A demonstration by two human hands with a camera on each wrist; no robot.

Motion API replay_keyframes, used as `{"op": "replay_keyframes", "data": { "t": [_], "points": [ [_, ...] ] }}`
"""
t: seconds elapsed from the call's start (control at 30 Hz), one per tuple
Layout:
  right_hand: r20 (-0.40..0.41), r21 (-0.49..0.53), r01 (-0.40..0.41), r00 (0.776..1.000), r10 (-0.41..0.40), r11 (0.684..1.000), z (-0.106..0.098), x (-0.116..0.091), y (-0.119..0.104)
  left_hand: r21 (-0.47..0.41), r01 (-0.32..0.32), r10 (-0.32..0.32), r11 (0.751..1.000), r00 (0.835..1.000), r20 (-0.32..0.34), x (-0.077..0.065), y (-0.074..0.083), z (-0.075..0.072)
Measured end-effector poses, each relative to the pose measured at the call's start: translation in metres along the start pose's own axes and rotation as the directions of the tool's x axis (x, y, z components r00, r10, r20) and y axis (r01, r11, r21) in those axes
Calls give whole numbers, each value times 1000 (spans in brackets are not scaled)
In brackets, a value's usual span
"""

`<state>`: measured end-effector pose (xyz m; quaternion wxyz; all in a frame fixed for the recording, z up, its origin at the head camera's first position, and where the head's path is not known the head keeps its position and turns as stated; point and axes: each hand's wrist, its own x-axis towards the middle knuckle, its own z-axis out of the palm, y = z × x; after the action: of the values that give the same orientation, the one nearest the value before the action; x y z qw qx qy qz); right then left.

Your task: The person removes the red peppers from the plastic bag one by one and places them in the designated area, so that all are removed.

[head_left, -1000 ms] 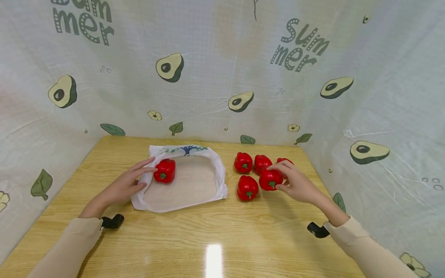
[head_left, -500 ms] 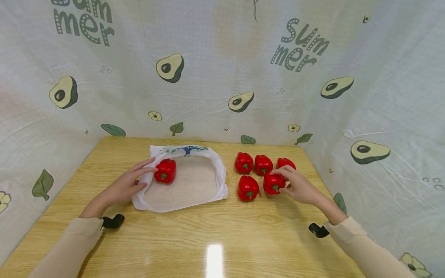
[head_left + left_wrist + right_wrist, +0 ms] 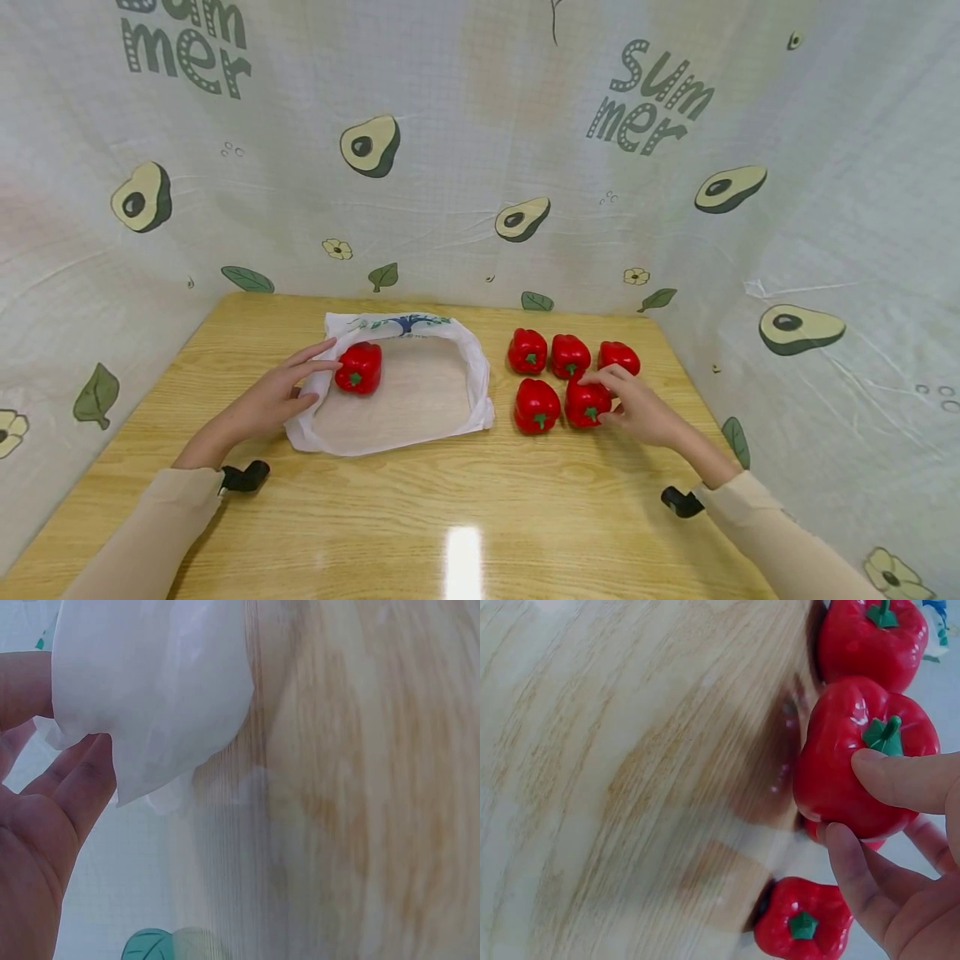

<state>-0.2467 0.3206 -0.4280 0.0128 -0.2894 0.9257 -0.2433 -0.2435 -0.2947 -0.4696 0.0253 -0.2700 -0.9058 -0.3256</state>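
Note:
My left hand (image 3: 272,398) holds the left rim of a white plastic bag (image 3: 480,392), fingers over the edge and thumb outside. In the left wrist view, the bag's white side (image 3: 157,690) hangs between the digits of that hand (image 3: 37,817). Inside the bag, by the fingertips, lies a red bell pepper (image 3: 360,369) with a green stem. My right hand (image 3: 640,408) grips another red bell pepper (image 3: 587,403) between thumb and fingers. In the right wrist view, the thumb presses the gripped pepper (image 3: 832,765) beside its stem.
Around the gripped pepper stand several more: a front-left bell pepper (image 3: 536,407), a back-left one (image 3: 527,352), a back-middle one (image 3: 571,357) and a back-right one (image 3: 618,357). The wooden table (image 3: 375,517) ends at a printed cloth (image 3: 450,167) behind and at both sides.
The pepper in my right hand has come down a little, toward the front, uncovering the back-right pepper. My left hand and the bag have stayed in place.

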Motion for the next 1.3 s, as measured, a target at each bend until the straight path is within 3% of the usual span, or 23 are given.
{"op": "replay_keyframes", "data": {
  "t": [0.7, 1.3],
  "points": [
    [-24, -1, -5, 1000, 5, 1000, 11, -3, 7, 17, -5, 5, 1000, 1000, 0, 0, -1, 1],
    [46, 77, 23, 999, -27, 997, -1, -10, 7, 13, -18, 18, 1000, 1000, -11, 2, -2, 3]
  ]
}}
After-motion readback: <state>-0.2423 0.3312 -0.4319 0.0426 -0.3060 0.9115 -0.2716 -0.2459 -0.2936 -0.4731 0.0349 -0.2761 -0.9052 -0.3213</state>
